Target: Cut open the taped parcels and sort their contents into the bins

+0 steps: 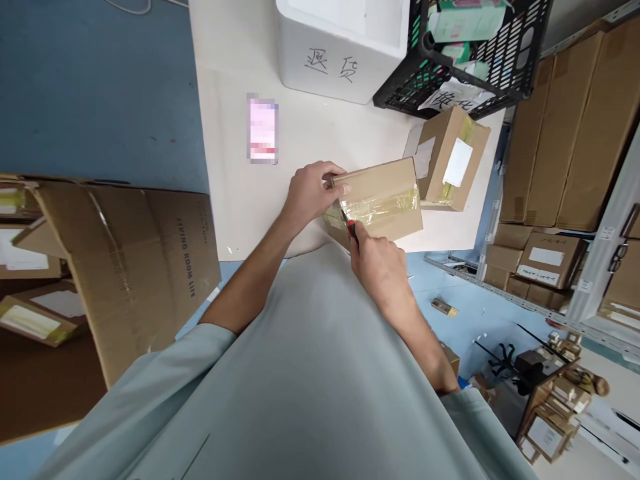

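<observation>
Near a black crate (pixel 400 85) of green cartons (pixel 467 25), left fingers (pixel 329 168) grip a taped box (pixel 384 199), right fingers (pixel 363 236) a cutter (pixel 351 228).

Reaches forward with both arms, bare below the elbows. Holds the left arm (pixel 263 267) slanted up and in toward the middle, with a bend at the left wrist (pixel 290 223). Has the left hand (pixel 313 190) knuckles up, fingers curled, thumb pointing right. Comes in from the other side with the right arm (pixel 423 340). Has the right hand (pixel 381 263) curled up tight, back side up. Holds both close together, not touching, in front of the belly.
</observation>
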A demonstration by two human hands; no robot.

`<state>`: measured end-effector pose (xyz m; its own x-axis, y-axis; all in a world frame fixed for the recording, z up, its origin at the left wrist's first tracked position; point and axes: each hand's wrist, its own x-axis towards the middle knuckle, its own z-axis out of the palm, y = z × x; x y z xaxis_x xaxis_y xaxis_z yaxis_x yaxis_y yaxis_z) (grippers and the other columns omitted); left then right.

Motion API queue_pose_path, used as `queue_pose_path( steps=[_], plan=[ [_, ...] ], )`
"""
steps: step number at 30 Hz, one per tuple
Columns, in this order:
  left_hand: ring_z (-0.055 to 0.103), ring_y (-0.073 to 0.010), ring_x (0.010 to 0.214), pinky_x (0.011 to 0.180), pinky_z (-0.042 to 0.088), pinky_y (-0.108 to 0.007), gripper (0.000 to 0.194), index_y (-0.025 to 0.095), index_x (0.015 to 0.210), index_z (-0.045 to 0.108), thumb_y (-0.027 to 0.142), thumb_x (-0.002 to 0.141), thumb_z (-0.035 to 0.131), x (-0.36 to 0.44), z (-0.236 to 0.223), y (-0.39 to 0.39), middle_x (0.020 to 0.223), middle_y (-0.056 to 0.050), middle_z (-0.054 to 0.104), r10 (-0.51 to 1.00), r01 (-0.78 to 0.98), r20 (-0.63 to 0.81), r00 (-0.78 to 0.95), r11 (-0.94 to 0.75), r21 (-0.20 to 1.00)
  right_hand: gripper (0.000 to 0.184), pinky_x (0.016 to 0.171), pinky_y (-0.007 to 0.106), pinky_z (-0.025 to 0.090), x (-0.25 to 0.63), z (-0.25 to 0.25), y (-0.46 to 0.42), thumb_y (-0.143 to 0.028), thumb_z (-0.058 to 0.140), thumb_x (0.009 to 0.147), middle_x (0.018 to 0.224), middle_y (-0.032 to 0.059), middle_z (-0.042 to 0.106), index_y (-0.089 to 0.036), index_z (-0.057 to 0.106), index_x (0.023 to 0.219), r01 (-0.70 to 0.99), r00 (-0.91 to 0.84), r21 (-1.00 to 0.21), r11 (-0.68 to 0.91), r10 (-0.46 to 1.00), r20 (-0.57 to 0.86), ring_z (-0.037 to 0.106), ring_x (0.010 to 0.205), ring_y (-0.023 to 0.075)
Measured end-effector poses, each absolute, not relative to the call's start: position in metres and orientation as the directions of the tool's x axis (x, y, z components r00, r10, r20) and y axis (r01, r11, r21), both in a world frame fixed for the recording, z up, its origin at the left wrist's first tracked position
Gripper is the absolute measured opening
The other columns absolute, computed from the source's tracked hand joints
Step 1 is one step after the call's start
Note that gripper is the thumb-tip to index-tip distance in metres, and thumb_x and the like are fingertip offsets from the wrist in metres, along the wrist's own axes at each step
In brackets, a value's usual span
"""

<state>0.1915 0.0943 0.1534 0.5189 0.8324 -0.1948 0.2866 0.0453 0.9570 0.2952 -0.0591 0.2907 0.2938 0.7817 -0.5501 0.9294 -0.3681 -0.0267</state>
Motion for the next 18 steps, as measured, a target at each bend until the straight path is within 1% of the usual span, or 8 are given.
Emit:
queue_pose_path(
  steps=[2, 6, 9, 11, 13, 16, 18],
  plan=[
    [0.078, -0.0281, 0.113, 0.108, 0.066, -0.047, 0.028, 0.024, 0.115, 0.085, 0.023, 0.087, 0.083, 0.192, 0.153, 0.096, 0.121, -0.006, 0.085, 0.825, 0.291, -0.2, 0.528, 0.046, 0.956, 0.047, 0.081, 0.044, 0.06, 0.297, 0.294, -0.062, -0.034, 0.04, 0.12, 0.085, 0.0137, 0.083, -0.023, 0.064, 0.157, 0.934, 0.279, -0.03, -0.356, 0.779, -0.562, 0.081, 0.081, 0.0335],
    [0.078, -0.0277, 0.113, 0.106, 0.066, -0.046, 0.029, 0.024, 0.115, 0.086, 0.023, 0.086, 0.084, 0.193, 0.154, 0.094, 0.12, -0.005, 0.085, 0.824, 0.306, -0.216, 0.523, 0.054, 0.95, 0.049, 0.079, 0.045, 0.06, 0.3, 0.301, -0.069, -0.038, 0.041, 0.12, 0.089, 0.0144, 0.084, -0.024, 0.06, 0.164, 0.921, 0.328, 0.055, -0.385, 0.693, -0.642, 0.082, 0.079, 0.0355],
    [0.078, -0.0268, 0.113, 0.105, 0.066, -0.045, 0.028, 0.024, 0.116, 0.086, 0.023, 0.088, 0.082, 0.193, 0.155, 0.092, 0.121, -0.005, 0.085, 0.831, 0.325, -0.217, 0.512, 0.046, 0.945, 0.046, 0.082, 0.044, 0.06, 0.3, 0.299, -0.061, -0.035, 0.046, 0.119, 0.097, 0.0161, 0.085, -0.024, 0.063, 0.16, 0.923, 0.308, 0.033, -0.382, 0.685, -0.66, 0.083, 0.087, 0.0358],
    [0.078, -0.0268, 0.112, 0.104, 0.066, -0.044, 0.027, 0.024, 0.115, 0.086, 0.023, 0.088, 0.081, 0.193, 0.153, 0.093, 0.122, -0.005, 0.085, 0.836, 0.339, -0.224, 0.501, 0.049, 0.939, 0.046, 0.085, 0.043, 0.059, 0.3, 0.297, -0.054, -0.033, 0.045, 0.12, 0.103, 0.0167, 0.085, -0.023, 0.062, 0.162, 0.927, 0.288, 0.014, -0.374, 0.689, -0.665, 0.083, 0.095, 0.0357],
    [0.078, -0.0264, 0.111, 0.102, 0.067, -0.043, 0.026, 0.023, 0.113, 0.086, 0.023, 0.087, 0.082, 0.195, 0.15, 0.095, 0.12, -0.005, 0.086, 0.846, 0.342, -0.23, 0.48, 0.061, 0.938, 0.049, 0.087, 0.043, 0.059, 0.3, 0.298, -0.054, -0.033, 0.042, 0.121, 0.105, 0.0167, 0.085, -0.023, 0.057, 0.166, 0.933, 0.271, 0.026, -0.36, 0.653, -0.707, 0.084, 0.1, 0.0359],
    [0.078, -0.0253, 0.106, 0.102, 0.067, -0.043, 0.023, 0.023, 0.109, 0.086, 0.023, 0.086, 0.083, 0.2, 0.148, 0.095, 0.115, -0.005, 0.086, 0.869, 0.349, -0.227, 0.441, 0.067, 0.935, 0.053, 0.087, 0.041, 0.058, 0.303, 0.303, -0.067, -0.033, 0.039, 0.122, 0.106, 0.0153, 0.086, -0.024, 0.05, 0.173, 0.948, 0.244, 0.074, -0.311, 0.554, -0.796, 0.085, 0.103, 0.0359],
    [0.078, -0.0247, 0.106, 0.103, 0.066, -0.043, 0.022, 0.023, 0.11, 0.086, 0.022, 0.088, 0.081, 0.203, 0.149, 0.09, 0.116, -0.005, 0.086, 0.887, 0.357, -0.216, 0.408, 0.062, 0.932, 0.055, 0.085, 0.039, 0.058, 0.306, 0.307, -0.076, -0.034, 0.038, 0.122, 0.107, 0.0144, 0.087, -0.025, 0.045, 0.176, 0.955, 0.232, 0.087, -0.282, 0.536, -0.811, 0.085, 0.104, 0.035]
  ],
)
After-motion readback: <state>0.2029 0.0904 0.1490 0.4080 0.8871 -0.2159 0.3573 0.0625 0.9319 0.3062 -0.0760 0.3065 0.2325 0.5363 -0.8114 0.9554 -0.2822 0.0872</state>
